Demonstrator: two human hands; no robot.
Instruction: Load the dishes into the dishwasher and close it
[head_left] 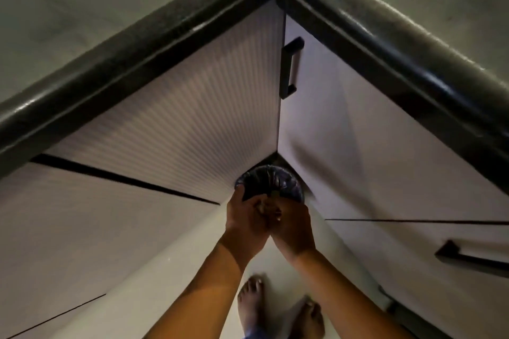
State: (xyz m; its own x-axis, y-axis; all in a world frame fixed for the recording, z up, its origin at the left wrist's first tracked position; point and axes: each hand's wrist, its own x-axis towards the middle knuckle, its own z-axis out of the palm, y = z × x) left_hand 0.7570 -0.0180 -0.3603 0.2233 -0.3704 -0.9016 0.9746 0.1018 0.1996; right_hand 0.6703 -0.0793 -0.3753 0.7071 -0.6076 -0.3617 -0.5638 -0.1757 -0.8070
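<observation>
Down in the inner corner where the two cabinet runs meet sits a round bin [268, 183] lined with a dark, glossy, crinkled bag, and everything else is placed from it. Its rim shows as a half circle with bluish-purple glints on the pleated plastic; the near part of it is hidden by the hands. Just in front of the bin, the left hand [246, 221] and the right hand [293, 224] are pressed together, fingers curled, over something small and pale between them that is too blurred to name; the left thumb lies against the bin's near-left edge. Whether either hand actually grips that thing I cannot tell. Left of the bin stands a ribbed, pale cabinet front [176, 124]; right of it a smooth door with a black bar handle [291, 67]. Above both runs the black, rounded countertop edge [132, 49]. Farther right of the bin, a second dark handle [473, 256] sits on a drawer front. Below the bin, two bare feet [252, 297] stand on the pale floor.
</observation>
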